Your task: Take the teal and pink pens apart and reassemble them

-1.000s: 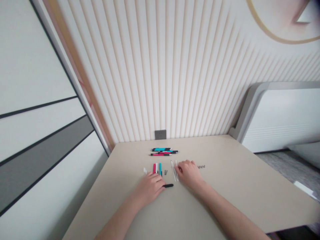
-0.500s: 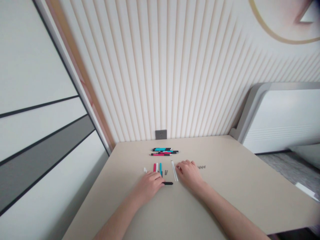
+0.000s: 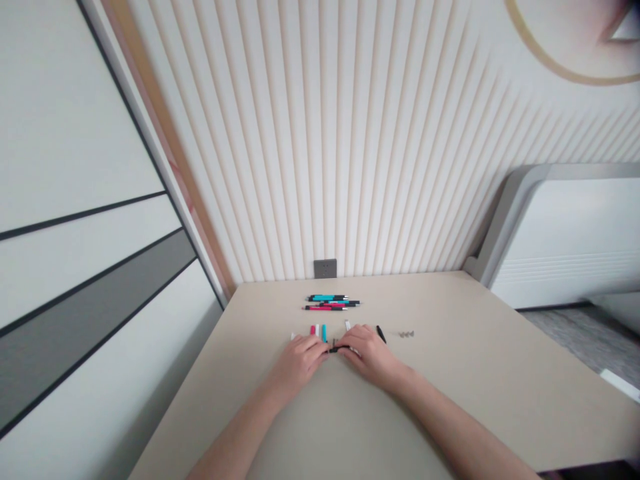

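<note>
My left hand point(image 3: 300, 359) and my right hand point(image 3: 367, 351) meet over the beige table point(image 3: 450, 373), fingers pinched on a short black pen piece point(image 3: 339, 348) between them. Another black piece point(image 3: 381, 333) sticks out past my right hand. Just beyond my left fingers lie a pink point(image 3: 313, 329), a white and a teal pen barrel point(image 3: 324, 330). The tip of a thin white refill point(image 3: 347, 325) shows above my right hand. Farther back lies a group of assembled pens point(image 3: 330, 303) in teal, pink and black.
Small grey springs point(image 3: 406, 333) lie right of my right hand. A grey wall socket point(image 3: 325, 268) sits at the table's back edge under a ribbed wall. A white and grey unit point(image 3: 565, 233) stands beyond the table's right side.
Both hands have come together and moved slightly forward; the black piece that lay on the table by my left hand is now pinched between both hands. A black piece appeared by my right hand.
</note>
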`<move>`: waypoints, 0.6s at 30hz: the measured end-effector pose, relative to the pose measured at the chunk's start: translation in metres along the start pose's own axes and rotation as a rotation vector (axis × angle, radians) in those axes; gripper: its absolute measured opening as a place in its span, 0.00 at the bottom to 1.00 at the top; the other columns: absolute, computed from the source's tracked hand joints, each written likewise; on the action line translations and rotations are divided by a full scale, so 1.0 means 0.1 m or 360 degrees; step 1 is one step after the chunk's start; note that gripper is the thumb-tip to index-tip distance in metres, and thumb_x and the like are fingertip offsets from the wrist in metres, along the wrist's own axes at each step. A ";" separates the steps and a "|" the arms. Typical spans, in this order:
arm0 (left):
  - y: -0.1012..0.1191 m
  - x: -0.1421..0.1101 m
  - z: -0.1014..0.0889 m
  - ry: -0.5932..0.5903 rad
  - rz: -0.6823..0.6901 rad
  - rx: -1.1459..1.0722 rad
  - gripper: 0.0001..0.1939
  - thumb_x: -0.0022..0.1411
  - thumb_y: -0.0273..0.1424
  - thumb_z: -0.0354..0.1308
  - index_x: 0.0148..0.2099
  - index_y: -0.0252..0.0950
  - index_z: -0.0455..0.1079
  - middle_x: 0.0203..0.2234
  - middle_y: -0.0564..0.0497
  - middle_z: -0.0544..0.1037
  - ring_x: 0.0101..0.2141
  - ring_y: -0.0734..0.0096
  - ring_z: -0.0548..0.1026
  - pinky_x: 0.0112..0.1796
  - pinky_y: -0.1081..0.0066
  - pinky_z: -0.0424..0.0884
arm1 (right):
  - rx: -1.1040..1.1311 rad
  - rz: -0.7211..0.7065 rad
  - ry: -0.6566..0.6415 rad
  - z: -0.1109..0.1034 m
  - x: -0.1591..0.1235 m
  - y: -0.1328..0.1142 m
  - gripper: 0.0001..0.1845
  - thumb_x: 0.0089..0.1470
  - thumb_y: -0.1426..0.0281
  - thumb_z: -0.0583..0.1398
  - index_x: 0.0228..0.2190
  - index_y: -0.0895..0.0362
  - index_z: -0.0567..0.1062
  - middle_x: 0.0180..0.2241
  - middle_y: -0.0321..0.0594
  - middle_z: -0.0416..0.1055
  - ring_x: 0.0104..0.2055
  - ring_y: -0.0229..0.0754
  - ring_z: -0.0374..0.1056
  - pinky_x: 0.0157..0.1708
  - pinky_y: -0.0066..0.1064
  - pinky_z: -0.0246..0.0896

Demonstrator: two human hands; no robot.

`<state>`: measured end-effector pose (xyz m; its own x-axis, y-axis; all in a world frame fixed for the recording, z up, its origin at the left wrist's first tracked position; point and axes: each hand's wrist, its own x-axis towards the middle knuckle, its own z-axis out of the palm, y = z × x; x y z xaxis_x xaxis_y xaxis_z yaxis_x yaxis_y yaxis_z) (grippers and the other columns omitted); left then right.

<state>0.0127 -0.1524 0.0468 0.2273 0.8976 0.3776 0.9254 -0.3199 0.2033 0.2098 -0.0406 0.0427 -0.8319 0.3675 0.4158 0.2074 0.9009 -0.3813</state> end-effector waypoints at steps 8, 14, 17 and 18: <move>-0.05 0.00 0.01 0.0204 -0.0216 -0.0114 0.10 0.69 0.32 0.50 0.46 0.39 0.73 0.37 0.49 0.78 0.38 0.66 0.75 0.39 0.69 0.71 | 0.0030 0.0338 0.0234 -0.02 0.00 0.16 0.09 0.62 0.67 0.55 0.38 0.54 0.75 0.36 0.40 0.75 0.40 0.41 0.69 0.43 0.33 0.59; 0.00 0.09 0.02 0.0181 -0.0320 -0.0033 0.09 0.67 0.31 0.52 0.42 0.39 0.74 0.37 0.49 0.79 0.38 0.65 0.76 0.40 0.68 0.71 | 0.0095 0.0436 0.0297 -0.01 0.00 0.19 0.09 0.61 0.67 0.55 0.37 0.54 0.76 0.37 0.40 0.76 0.40 0.42 0.69 0.43 0.33 0.59; 0.07 0.21 0.02 0.0073 -0.0332 0.0096 0.08 0.66 0.30 0.53 0.39 0.37 0.74 0.35 0.48 0.79 0.36 0.64 0.76 0.39 0.68 0.70 | 0.0111 0.0424 0.0301 -0.02 -0.01 0.17 0.10 0.61 0.68 0.55 0.36 0.54 0.76 0.37 0.40 0.76 0.40 0.42 0.70 0.43 0.33 0.58; 0.10 0.25 0.02 0.0013 -0.0342 0.0146 0.08 0.66 0.29 0.53 0.38 0.37 0.74 0.33 0.48 0.78 0.35 0.64 0.76 0.38 0.68 0.70 | 0.0110 0.0416 0.0303 -0.03 -0.01 0.17 0.09 0.61 0.68 0.55 0.36 0.54 0.76 0.37 0.40 0.76 0.40 0.42 0.70 0.43 0.33 0.58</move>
<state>0.0284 -0.1325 0.0567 0.0198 0.9395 0.3421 0.9760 -0.0924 0.1973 0.2156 -0.0250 0.0388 -0.6425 0.6267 0.4411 0.3601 0.7549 -0.5481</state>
